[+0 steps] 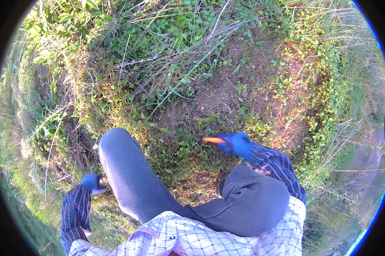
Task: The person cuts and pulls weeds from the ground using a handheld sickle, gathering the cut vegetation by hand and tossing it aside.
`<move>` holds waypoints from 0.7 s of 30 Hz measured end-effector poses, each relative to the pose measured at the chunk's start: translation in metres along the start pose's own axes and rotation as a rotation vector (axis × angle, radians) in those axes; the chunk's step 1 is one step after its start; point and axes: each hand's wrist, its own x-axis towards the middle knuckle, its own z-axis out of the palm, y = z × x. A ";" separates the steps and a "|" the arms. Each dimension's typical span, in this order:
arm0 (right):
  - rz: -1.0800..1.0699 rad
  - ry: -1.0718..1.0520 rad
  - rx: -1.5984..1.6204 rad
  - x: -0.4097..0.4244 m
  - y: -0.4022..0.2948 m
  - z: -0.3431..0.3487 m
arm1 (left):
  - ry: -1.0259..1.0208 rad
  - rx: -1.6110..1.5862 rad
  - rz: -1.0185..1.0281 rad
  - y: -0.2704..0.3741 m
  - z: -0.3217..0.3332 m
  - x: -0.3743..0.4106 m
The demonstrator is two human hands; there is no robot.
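Observation:
My right hand [239,145], in a blue glove, is in front of my bent right knee [259,198]. It is closed around an orange tool handle [213,140] that points left; motion blur hides the rest of the tool, so its kind is unclear. Out to the left of my raised left knee [117,150], my left hand [91,183] hangs low in another blue glove. Its fingers are blurred and dark against the weeds, and I cannot make out whether they hold anything. Low weeds [179,153] and bare soil [211,92] lie before me.
A long green stalk [195,67] slants across the ground ahead, among dry grass stems [141,83]. Leafy plants [64,28] grow at the upper left. Tall grass [343,153] stands on the right, and a thin dry stem [53,144] rises near my left hand.

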 end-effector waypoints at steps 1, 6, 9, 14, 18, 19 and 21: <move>-0.071 0.130 -0.079 -0.020 0.011 -0.009 | 0.130 -0.048 -0.066 0.021 -0.033 -0.002; 0.258 0.231 -0.056 -0.172 0.024 -0.044 | 1.082 -0.254 0.283 0.060 -0.155 -0.023; 0.619 0.440 0.075 -0.285 0.044 0.001 | 1.364 -0.249 0.572 0.111 -0.211 -0.032; 1.097 0.449 -0.270 -0.432 0.043 0.072 | 1.325 0.160 0.479 0.159 -0.265 -0.003; 1.291 0.625 -0.110 -0.455 0.023 0.106 | 1.108 0.218 0.045 0.142 -0.291 0.053; 1.294 0.777 -0.015 -0.457 0.028 0.118 | 0.972 0.155 -0.038 0.134 -0.298 0.075; 1.127 1.177 0.442 -0.413 0.029 0.126 | 0.727 0.097 -0.170 0.123 -0.304 0.089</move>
